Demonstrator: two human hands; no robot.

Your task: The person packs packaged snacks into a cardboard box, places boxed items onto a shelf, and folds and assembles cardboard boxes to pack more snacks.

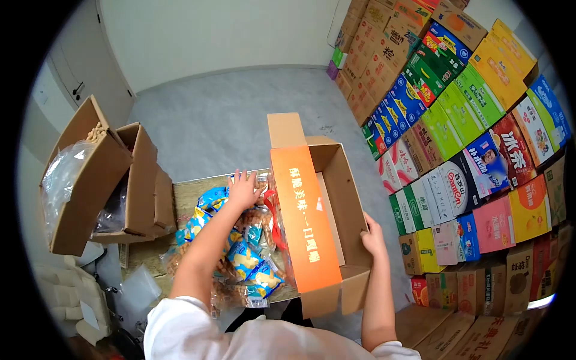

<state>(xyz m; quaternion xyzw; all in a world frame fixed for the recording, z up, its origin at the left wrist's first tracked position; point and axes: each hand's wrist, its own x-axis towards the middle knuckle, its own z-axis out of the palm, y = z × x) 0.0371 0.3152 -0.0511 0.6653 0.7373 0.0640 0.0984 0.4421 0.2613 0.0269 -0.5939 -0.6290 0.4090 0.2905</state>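
Note:
An open cardboard box (354,201) stands tilted at the table's right side, its flaps folded out. Its orange flap (306,222) with white lettering faces up, and the visible inside shows bare cardboard. My right hand (375,239) is closed on the box's right wall. To the left of the box, several blue-and-yellow snack packets (243,259) lie in a heap among clear bags of brown food. My left hand (244,191) rests on the far end of this heap with fingers spread, close to the orange flap. What lies under its palm is hidden.
Two open cartons (141,180) with clear plastic bags stand on the table's left end (180,195). Stacked colourful drink and food cartons (474,162) line the right wall. A beige chair (66,288) is at lower left, and a door (90,60) at upper left.

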